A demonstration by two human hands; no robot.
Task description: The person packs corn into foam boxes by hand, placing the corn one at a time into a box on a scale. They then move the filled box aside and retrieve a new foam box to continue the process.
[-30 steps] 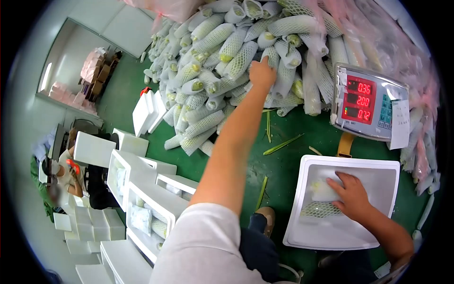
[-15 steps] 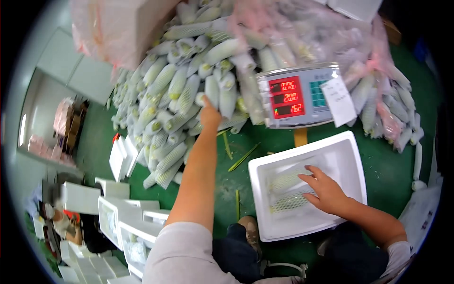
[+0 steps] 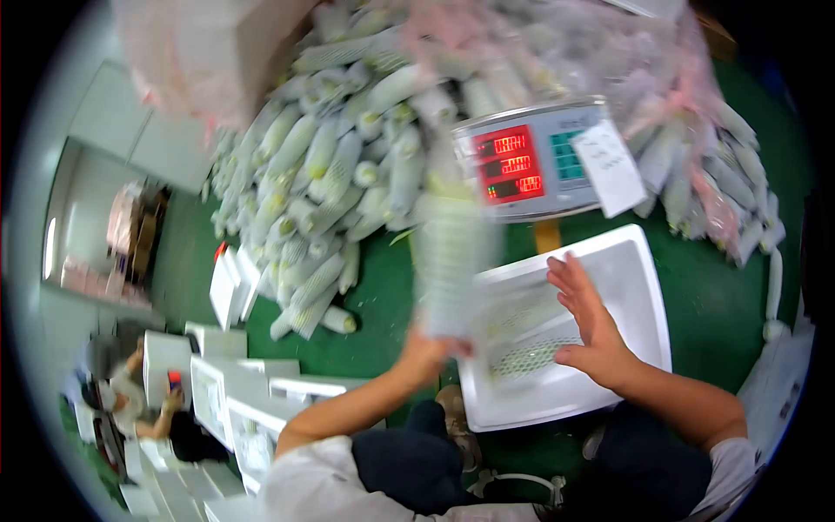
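A long pale vegetable in a white foam net sleeve (image 3: pixel 450 261), smeared by motion, stands nearly upright in my left hand (image 3: pixel 424 350). My fingers are wrapped round its lower end. It overlaps the left edge of a white foam box (image 3: pixel 651 304) in this view. Over the box's middle is my right hand (image 3: pixel 598 339), fingers stretched and thumb apart, holding nothing. Beneath it in the box lie pale green net-sleeved vegetables (image 3: pixel 526 358). A scale display (image 3: pixel 544 161) with red digits stands just beyond the box.
A large heap of net-sleeved vegetables (image 3: pixel 322 174) covers the green floor ahead. Pink plastic bags (image 3: pixel 557 52) lie over more behind the scale. A paper note (image 3: pixel 606 165) hangs on the scale. At left are white foam boxes (image 3: pixel 217 400) and a person (image 3: pixel 130 404).
My left hand has come back from the heap with a net-sleeved vegetable, toward the box's left side. My right hand remains over the box, fingers now pointing more upward. The scale's digits differ.
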